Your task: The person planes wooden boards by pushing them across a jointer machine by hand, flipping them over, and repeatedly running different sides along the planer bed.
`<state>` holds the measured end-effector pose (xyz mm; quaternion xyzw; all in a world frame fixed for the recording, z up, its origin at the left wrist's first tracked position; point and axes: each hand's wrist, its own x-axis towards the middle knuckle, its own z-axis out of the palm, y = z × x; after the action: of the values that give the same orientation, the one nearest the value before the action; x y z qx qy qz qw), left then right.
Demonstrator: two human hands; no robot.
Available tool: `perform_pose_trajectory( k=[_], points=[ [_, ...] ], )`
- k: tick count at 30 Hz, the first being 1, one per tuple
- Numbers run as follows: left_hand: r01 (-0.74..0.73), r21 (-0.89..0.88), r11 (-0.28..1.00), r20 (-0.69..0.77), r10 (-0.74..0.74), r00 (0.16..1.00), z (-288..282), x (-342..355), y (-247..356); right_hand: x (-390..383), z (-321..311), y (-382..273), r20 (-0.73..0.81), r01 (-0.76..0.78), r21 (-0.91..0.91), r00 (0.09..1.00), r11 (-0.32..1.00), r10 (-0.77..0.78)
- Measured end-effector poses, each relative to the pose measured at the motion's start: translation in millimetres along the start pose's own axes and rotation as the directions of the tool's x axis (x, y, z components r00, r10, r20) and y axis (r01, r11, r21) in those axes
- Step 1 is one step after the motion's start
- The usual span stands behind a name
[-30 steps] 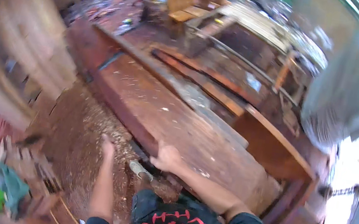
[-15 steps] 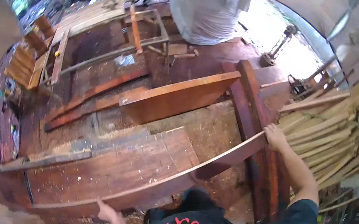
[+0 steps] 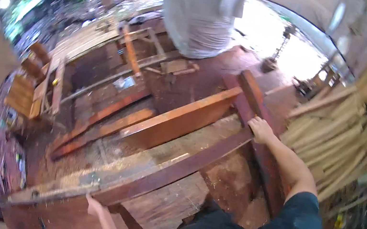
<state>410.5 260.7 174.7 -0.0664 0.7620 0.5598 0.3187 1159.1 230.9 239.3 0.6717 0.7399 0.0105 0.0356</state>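
Note:
A long dark reddish-brown plank [image 3: 169,168] runs slantwise in front of me, its far end to the right. My right hand [image 3: 262,130] is closed over that end, beside a dark red beam [image 3: 267,170]. Toward the plank's left end, my left hand [image 3: 93,206] grips its edge; the fingers are partly hidden. Beneath the plank lies a wide brown work board [image 3: 174,198], dusted with wood shavings. Just beyond it, an orange-brown panel [image 3: 182,120] stands on its long edge, one end against the beam.
Two narrow timbers [image 3: 108,131] lie left of the panel. Farther back stands a wooden frame [image 3: 131,50], near a large cloth-covered object [image 3: 200,15]. Pale long strips [image 3: 338,145] are stacked at the right. Small wooden pieces [image 3: 21,96] sit at the far left.
The plank has moved away from me, toward the standing panel, and turned so its broad dark side shows. Both hands moved with it, the right also shifting left. The view has shifted slightly.

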Motion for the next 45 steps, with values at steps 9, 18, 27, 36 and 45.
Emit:
perform_pose_trajectory(
  k=[9, 18, 27, 36, 45],
  points=[
    [-0.085, 0.377, 0.922, -0.231, 0.183, 0.956, 27, 41, 20, 27, 93, 67, 0.021, 0.208, 0.087, 0.977, 0.974, -0.210],
    [-0.026, 0.366, 0.930, -0.363, 0.168, 0.916, -16, 11, 40, 60, 77, 23, 0.213, -0.040, 0.327, 0.976, 0.944, -0.032],
    [-0.070, 0.351, 0.934, -0.334, 0.195, 0.922, 11, 26, 41, 33, 29, -5, 0.102, 0.244, 0.219, 0.957, 0.945, -0.271],
    [-0.056, 0.381, 0.923, -0.329, 0.191, 0.925, -38, 107, 82, 42, 61, -58, 0.040, 0.356, 0.100, 0.932, 0.929, -0.361],
    [-0.222, 0.368, 0.903, -0.406, 0.371, 0.835, -83, 194, 87, 43, 60, -118, 0.024, 0.404, 0.077, 0.913, 0.911, -0.407]
  ],
)
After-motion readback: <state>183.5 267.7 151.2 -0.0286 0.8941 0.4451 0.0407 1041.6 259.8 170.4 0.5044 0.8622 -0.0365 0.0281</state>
